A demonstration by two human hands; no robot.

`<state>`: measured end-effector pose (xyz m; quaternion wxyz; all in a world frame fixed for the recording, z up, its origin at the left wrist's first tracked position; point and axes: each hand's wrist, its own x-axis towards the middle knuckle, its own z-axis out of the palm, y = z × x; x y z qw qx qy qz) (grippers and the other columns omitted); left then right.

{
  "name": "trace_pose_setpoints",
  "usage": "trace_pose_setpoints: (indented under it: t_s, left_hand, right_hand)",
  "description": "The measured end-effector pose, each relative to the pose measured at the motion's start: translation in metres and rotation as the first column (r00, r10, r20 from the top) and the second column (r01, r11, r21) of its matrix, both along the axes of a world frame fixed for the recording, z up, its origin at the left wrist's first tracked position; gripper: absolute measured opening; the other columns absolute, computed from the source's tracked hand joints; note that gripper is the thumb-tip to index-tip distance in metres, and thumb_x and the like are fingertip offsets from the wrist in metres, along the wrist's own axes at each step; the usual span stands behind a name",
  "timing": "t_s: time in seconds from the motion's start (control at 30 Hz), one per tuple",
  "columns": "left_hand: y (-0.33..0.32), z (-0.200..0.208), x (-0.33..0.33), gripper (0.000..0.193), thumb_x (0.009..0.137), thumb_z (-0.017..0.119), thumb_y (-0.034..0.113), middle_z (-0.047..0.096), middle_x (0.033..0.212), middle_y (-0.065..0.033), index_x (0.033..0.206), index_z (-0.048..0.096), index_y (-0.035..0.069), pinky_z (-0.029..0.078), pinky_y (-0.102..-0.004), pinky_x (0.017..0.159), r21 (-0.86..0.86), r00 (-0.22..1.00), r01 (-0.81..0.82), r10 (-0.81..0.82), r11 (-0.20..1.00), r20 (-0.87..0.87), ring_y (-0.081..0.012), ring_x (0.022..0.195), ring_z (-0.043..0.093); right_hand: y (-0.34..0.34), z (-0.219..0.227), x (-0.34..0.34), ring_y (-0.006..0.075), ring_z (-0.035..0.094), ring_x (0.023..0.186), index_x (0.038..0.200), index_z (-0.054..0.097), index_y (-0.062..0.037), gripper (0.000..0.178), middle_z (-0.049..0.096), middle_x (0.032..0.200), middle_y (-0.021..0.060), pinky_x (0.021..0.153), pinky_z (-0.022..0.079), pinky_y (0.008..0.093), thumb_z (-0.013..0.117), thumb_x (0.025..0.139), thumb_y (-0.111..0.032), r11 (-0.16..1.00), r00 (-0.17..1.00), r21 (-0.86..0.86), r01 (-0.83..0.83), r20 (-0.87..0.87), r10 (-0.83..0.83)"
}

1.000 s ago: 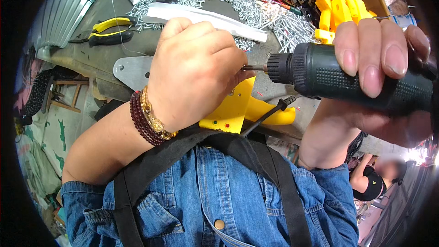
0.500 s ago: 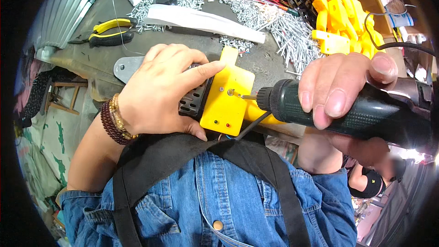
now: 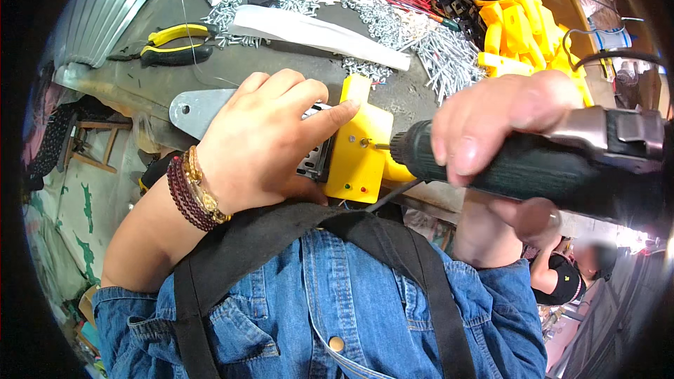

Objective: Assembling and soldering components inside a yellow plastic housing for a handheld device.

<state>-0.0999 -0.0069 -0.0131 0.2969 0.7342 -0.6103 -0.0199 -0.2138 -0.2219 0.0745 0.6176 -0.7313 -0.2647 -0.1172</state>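
Note:
My left hand (image 3: 270, 140) grips a device with a yellow plastic housing (image 3: 359, 161), a slotted dark metal part and a flat grey rounded plate (image 3: 200, 112). Its thumb side and index finger press along the housing's left edge. Small green and red dots sit near the housing's lower end. Wrapped round a black electric screwdriver (image 3: 547, 172), my right hand (image 3: 502, 119) holds it level from the right. The driver's bit (image 3: 381, 146) meets a screw on the yellow face. A black cable (image 3: 393, 195) runs from the housing's lower end.
Piles of loose screws (image 3: 449, 56) lie across the bench's far side, with a white strip (image 3: 319, 35) over them. Yellow-black pliers (image 3: 175, 45) rest at left beside stacked metal blades (image 3: 105, 14). Yellow housings (image 3: 516, 24) are heaped at right. Another person (image 3: 562, 274) sits behind, lower right.
My left hand and the yellow device have shifted slightly right. My right hand has slid and turned over the screwdriver, its fingers now nearer the front end. The bit stays at the screw.

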Motion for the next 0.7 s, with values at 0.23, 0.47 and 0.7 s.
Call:
trace_pose_setpoints:
  t_s: [0.23, 0.47, 0.7]
  left_hand:
    - [-0.006, 0.009, -0.010, 0.096, 0.045, 0.089, 0.035, 0.056, 0.112, -0.0081, 0.133, 0.059, 0.012, 0.043, -0.0431, 0.092, 0.046, 0.996, -0.062, 0.059, 0.997, 0.066, -0.0298, 0.106, 0.054]
    - [-0.004, 0.007, -0.013, 0.097, 0.047, 0.089, 0.038, 0.055, 0.115, -0.0081, 0.135, 0.057, 0.013, 0.041, -0.0435, 0.093, 0.097, 0.991, -0.101, 0.092, 0.990, 0.092, -0.0300, 0.109, 0.052]
    - [-0.005, 0.012, -0.017, 0.101, 0.043, 0.091, 0.034, 0.055, 0.114, -0.0086, 0.136, 0.056, 0.014, 0.041, -0.0442, 0.093, 0.106, 0.992, -0.112, 0.106, 0.988, 0.065, -0.0315, 0.110, 0.052]
  right_hand:
    - [-0.009, -0.020, -0.004, 0.0148, 0.057, 0.064, 0.113, 0.049, -0.0103, 0.047, 0.062, 0.087, 0.0067, 0.062, 0.048, 0.0316, 0.073, 0.083, -0.037, 0.970, 0.993, 0.214, 0.118, -0.014, -0.118]
    - [-0.006, -0.027, -0.006, 0.0142, 0.054, 0.062, 0.132, 0.050, -0.0083, 0.064, 0.061, 0.083, 0.0056, 0.060, 0.046, 0.0314, 0.063, 0.086, -0.051, 0.911, 0.964, 0.316, 0.266, -0.082, -0.253]
    - [0.010, -0.012, -0.013, 0.0175, 0.056, 0.063, 0.107, 0.048, -0.0093, 0.045, 0.061, 0.083, 0.0088, 0.061, 0.047, 0.0340, 0.070, 0.083, -0.041, 0.970, 0.972, 0.075, 0.232, -0.046, -0.229]
